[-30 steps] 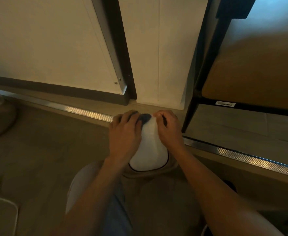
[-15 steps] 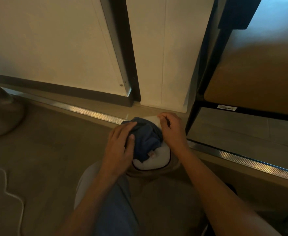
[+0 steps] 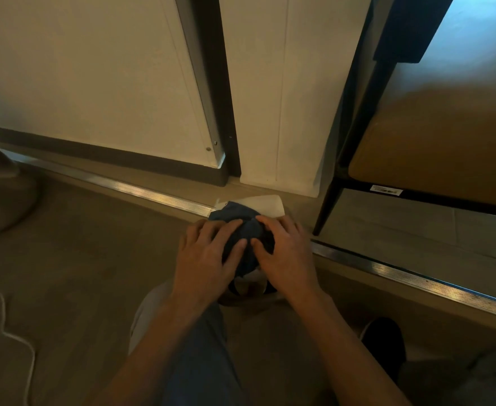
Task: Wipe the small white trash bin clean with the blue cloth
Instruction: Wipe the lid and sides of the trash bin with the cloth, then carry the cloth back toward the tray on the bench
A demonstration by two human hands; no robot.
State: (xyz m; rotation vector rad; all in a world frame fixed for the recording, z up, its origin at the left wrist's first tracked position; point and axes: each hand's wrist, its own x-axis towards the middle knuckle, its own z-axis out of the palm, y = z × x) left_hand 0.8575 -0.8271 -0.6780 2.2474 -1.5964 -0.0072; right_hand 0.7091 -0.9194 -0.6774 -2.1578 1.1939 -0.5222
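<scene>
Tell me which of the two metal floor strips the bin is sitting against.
The long ribbed floor strip that crosses the floor under the right hand. The white bin rests on it; the upright door-edge strip stands behind.

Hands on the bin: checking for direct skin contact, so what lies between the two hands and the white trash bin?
In the head view, the blue cloth lies between both hands, left hand and right hand, and the bin.

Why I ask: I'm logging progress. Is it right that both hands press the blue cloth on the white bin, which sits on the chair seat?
Not quite. In the head view both hands, left hand and right hand, press the blue cloth on the white bin, but the bin sits on the floor, beside the chair.
</scene>
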